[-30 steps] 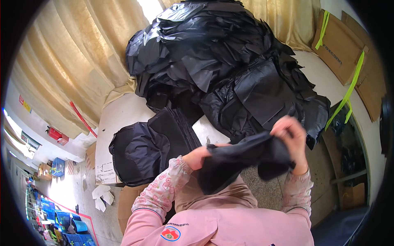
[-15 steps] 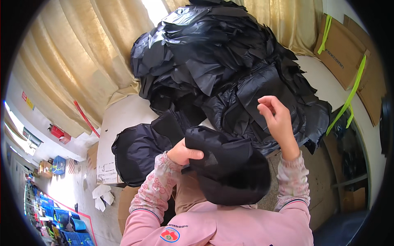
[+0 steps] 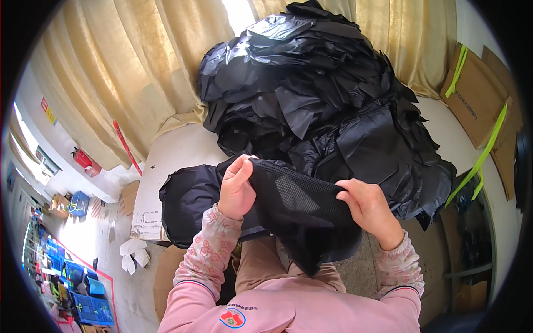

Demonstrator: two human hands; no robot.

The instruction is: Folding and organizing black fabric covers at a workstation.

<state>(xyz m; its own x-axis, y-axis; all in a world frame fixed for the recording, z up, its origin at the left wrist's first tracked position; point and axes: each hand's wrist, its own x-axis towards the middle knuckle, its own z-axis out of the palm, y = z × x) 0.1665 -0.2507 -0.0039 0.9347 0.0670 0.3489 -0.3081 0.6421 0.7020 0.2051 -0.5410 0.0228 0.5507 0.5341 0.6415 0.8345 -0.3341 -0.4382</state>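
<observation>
A black fabric piece with a mesh panel [image 3: 302,208] hangs between my two hands above my lap. My left hand [image 3: 237,188] pinches its upper left corner, thumb on top. At the upper right edge my right hand [image 3: 371,210] grips the mesh between thumb and fingers. The lower part droops in dark folds. Left of it, another black fabric piece [image 3: 189,202] with a rounded outline lies on the table's near edge. Behind my hands rises a large heap of black fabric pieces [image 3: 311,83], overlapping and partly shiny.
The pale table [image 3: 175,150] carries the heap. Beige curtains [image 3: 122,77] hang behind. Cardboard sheets [image 3: 480,111] with yellow-green straps [image 3: 491,144] lean at the right. Blue crates [image 3: 91,308] stand on the floor at the lower left, and white paper scraps [image 3: 135,255] lie nearer.
My right hand, raised and empty before, has come down and taken the mesh edge. My left hand has moved up slightly. The fabric piece is now stretched between both hands.
</observation>
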